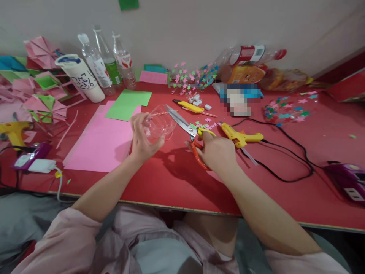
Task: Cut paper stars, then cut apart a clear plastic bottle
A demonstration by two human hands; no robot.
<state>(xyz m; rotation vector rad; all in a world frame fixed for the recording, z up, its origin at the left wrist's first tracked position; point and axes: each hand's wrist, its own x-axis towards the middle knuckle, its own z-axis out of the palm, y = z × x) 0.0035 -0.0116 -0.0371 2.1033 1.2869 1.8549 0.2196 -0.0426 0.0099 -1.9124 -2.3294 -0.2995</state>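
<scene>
My left hand (143, 137) is wrapped round a clear plastic piece (159, 123) that looks like a cut bottle section, held above the red table. In my right hand (216, 148) are scissors (182, 123) with orange and yellow handles, fingers closed in the loops. Their blades point up and left, close to the plastic piece's rim; whether they touch it I cannot tell. Just right of my right hand lies a yellow glue gun (241, 136). Small paper stars (207, 123) are scattered behind the scissors, beside a yellow box cutter (189, 106).
Pink paper (97, 140) and a green sheet (129, 102) lie at left. Plastic bottles (122, 61) and a white cup (82, 80) stand behind them. A black cord (285, 179) loops at right to a purple power strip (346, 180). The table's front edge (176, 208) is near my lap.
</scene>
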